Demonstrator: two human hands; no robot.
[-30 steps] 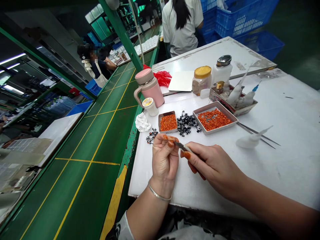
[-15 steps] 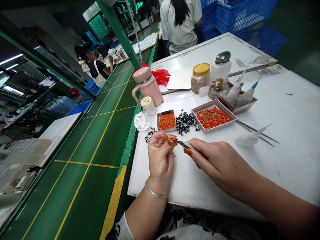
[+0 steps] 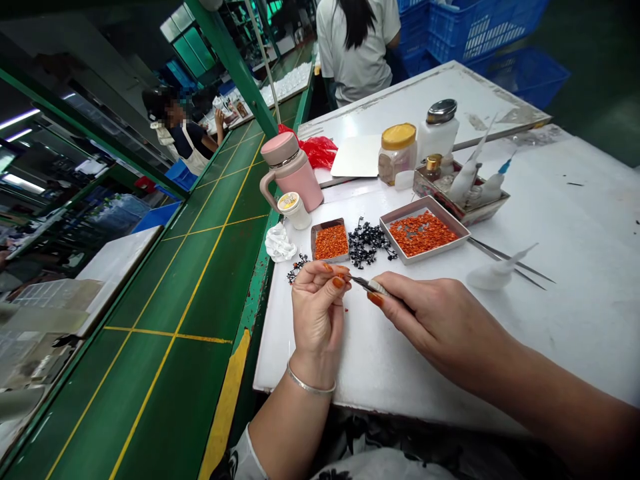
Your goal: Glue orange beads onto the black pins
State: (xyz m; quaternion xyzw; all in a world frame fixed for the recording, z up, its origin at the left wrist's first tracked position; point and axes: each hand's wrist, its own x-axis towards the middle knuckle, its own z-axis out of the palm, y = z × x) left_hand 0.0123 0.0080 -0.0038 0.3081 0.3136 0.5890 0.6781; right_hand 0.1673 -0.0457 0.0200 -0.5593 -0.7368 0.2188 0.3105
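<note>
Green conveyor belt (image 3: 200, 280) with yellow lines, left of the larger tray (image 3: 397, 242) of orange pieces, which serves as landmark here; white-topped workbench (image 3: 575, 267) under that tray, its open surface running off to the right; blue plastic crates (image 3: 480, 30) far beyond it; seated co-worker (image 3: 355, 47) in a white T-shirt, also beyond it; right hand (image 3: 440, 327) just in front of it, clenched on slim steel tweezers (image 3: 373, 287), held like a pen for fine control; left hand (image 3: 317, 320) in front and to the left, thumb and fingertips pinched together, whatever they grip too small to tell; tweezer tips at those fingertips, the two hands braced toward each other for steadiness; pink insulated mug (image 3: 293, 170) well left and beyond, out of the working area; yellow-lidded jar (image 3: 397, 153) directly beyond; metal-capped dispenser bottle (image 3: 437, 127) beyond and right; smaller tray (image 3: 330, 259) of orange pieces to the left, within easy reach; tangled black sprues (image 3: 367, 243) between the two trays, equally handy to both; crumpled white cloth (image 3: 280, 243) further left; metal bangle (image 3: 310, 387) on the left wrist.
</note>
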